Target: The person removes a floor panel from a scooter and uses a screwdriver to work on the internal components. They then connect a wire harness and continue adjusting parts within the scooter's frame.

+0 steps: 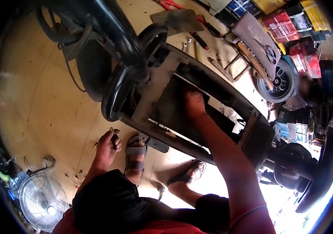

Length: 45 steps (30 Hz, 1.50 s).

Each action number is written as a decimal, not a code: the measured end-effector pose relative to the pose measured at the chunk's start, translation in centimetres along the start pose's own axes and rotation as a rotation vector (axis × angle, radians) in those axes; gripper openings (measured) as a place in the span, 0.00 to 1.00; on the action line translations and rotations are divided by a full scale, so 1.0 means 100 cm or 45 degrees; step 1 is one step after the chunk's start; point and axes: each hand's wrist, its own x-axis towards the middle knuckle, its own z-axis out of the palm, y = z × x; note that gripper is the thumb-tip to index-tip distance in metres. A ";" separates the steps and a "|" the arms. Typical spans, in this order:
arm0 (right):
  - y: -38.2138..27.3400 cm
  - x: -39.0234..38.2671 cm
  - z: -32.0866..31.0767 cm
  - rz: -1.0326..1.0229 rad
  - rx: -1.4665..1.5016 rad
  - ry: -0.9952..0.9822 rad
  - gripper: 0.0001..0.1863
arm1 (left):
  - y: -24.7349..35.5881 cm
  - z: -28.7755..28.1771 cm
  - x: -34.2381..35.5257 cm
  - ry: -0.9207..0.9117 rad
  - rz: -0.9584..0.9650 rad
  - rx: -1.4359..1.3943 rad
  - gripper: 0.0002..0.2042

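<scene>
My right hand is down inside the dark frame, against the black panel that lies between its two rails. The fingers sink into shadow there, so I cannot tell whether they grip the panel or only rest on it. The panel's long axis runs with the frame, from upper left to lower right, and my right forearm crosses the near rail from below to get to it.

My left hand is well apart from the right one, out over the floor, short of the frame on its near side. Its fingers are half curled with the thumb up; whether something small sits between them I cannot tell. From it, the panel lies up and to the right, beyond the near rail and the cross plate. My right hand is plainly the nearer.

Past the far rail lie a wheel and scissors; a fan stands at lower left.
</scene>
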 end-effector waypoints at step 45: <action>-0.008 -0.033 -0.031 0.208 0.195 -0.166 0.14 | 0.073 0.173 -0.053 -0.935 -0.295 0.052 0.24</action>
